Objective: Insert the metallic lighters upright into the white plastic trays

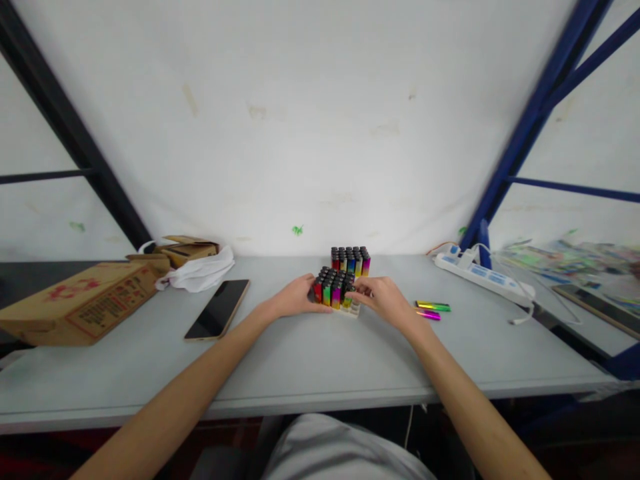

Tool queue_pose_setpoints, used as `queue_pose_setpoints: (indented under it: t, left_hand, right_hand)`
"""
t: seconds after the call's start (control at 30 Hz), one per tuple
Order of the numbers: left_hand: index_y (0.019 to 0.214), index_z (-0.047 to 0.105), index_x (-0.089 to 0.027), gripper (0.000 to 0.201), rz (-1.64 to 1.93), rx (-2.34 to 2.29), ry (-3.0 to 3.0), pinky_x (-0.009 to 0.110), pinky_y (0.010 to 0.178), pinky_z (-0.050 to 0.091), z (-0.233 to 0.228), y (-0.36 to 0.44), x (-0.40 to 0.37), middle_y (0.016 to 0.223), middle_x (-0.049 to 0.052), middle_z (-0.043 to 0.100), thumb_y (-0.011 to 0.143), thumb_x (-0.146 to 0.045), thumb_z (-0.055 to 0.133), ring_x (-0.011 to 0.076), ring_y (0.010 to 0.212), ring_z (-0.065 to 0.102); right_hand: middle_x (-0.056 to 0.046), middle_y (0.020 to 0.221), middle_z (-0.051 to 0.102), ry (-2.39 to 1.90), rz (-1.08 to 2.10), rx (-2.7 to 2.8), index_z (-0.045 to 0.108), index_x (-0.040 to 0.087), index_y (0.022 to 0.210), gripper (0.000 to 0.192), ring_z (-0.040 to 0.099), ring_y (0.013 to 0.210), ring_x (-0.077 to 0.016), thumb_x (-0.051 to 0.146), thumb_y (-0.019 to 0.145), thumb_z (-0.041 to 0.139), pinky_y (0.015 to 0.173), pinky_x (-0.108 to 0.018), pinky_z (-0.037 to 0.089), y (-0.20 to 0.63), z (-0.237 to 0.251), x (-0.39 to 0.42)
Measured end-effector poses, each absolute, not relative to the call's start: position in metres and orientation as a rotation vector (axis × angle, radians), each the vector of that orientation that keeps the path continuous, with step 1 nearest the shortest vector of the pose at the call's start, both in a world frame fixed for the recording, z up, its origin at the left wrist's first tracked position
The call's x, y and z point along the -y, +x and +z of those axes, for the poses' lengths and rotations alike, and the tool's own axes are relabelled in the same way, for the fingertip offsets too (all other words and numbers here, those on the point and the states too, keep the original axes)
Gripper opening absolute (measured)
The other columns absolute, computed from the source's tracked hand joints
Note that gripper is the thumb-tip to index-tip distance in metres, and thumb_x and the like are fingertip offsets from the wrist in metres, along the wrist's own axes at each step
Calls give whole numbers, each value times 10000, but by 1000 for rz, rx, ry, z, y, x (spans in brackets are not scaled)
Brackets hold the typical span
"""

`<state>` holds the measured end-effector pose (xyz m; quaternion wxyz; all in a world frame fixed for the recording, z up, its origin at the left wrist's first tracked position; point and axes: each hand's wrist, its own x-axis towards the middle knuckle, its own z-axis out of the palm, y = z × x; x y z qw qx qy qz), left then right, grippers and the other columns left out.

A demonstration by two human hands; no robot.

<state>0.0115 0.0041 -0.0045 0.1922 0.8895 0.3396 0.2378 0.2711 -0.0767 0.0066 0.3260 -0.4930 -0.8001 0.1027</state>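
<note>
Lighters (334, 288) flanked by both hands, left (296, 297) and right (381, 297), seemingly touching.

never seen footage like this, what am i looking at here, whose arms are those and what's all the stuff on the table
There is no machine here. The single picture comes from a camera worn on a person's head, looking forward and down, so the two bare arms are that person's own.

The left hand and right hand rest on either side of a tray of colourful lighters standing upright on the grey table. Whether either hand actually has a grip on it is hard to tell. A second batch of lighters stands just behind, and two loose lighters lie to the right.

Also there: a dark phone, a cardboard box, a white bag and a white power strip.
</note>
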Motion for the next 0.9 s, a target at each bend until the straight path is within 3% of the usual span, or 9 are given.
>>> queue_pose_setpoints:
  t: [0.13, 0.27, 0.37, 0.47, 0.7, 0.9]
  left_hand:
    - [1044, 734, -186, 673, 660, -943, 2495, 374, 849, 544, -4, 11, -5, 964, 83, 740, 626, -702, 841, 306, 945, 685]
    - [1014, 740, -185, 653, 648, -925, 2517, 371, 866, 541, -5, 11, -7, 968, 79, 736, 640, -713, 825, 304, 953, 681]
    - [993, 747, -181, 641, 637, -915, 2539, 365, 883, 534, -5, 11, -8, 977, 74, 736, 650, -719, 813, 300, 963, 675]
    - [1001, 747, -178, 647, 624, -916, 2559, 356, 876, 534, -6, 10, -9, 981, 69, 736, 661, -726, 802, 293, 956, 671]
    - [1012, 744, -181, 652, 620, -915, 2561, 351, 859, 534, -7, 9, -10, 992, 74, 724, 663, -729, 801, 289, 948, 669]
    - [1026, 740, -181, 664, 623, -919, 2560, 357, 861, 535, -9, 9, -12, 976, 71, 721, 661, -732, 799, 293, 949, 668]
  right_hand:
    - [-43, 690, 712, -1373, 303, 2099, 710, 209, 739, 276, 591, 598, -174, 418, 920, 716, 588, -277, 346, 267, 8, 80]
    - [-63, 779, 766, -1365, 423, 2145, 759, 187, 837, 235, 672, 681, -193, 361, 954, 653, 654, -270, 447, 285, 23, 85]
    - [-86, 870, 791, -1545, 341, 2222, 793, 167, 902, 175, 703, 768, -207, 245, 919, 637, 729, -272, 482, 314, 34, 87]
    - [-112, 968, 798, -1775, 302, 2227, 806, 153, 956, 185, 721, 858, -231, 251, 883, 668, 783, -280, 501, 342, 35, 87]
    - [-100, 966, 808, -1867, 591, 2187, 807, 165, 962, 270, 743, 875, -241, 390, 850, 708, 753, -274, 537, 364, 28, 83]
    - [-84, 961, 801, -1897, 579, 2262, 805, 171, 1047, 305, 730, 828, -231, 232, 755, 743, 707, -273, 521, 354, 26, 85]
